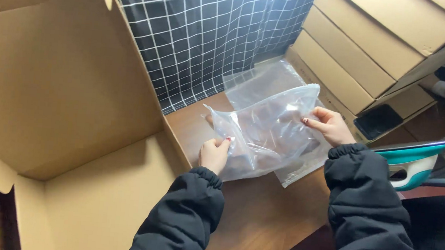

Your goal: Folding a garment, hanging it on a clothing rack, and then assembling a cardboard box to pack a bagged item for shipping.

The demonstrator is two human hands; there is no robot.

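Bag [267, 131] is pinched at both edges by left hand [214, 154] and right hand [331, 126], right of the box [59, 89]; slick plastic could slip from the fingers.

Hands hemmed in on three sides

The open box [63, 100] walls off the left, the checked cloth [209, 27] hangs behind, and stacked cartons [363, 51] with a phone [377, 121] crowd the right. Bare table [257, 214] lies open toward the person; a loose bag [258, 82] lies flat just beyond the hands.
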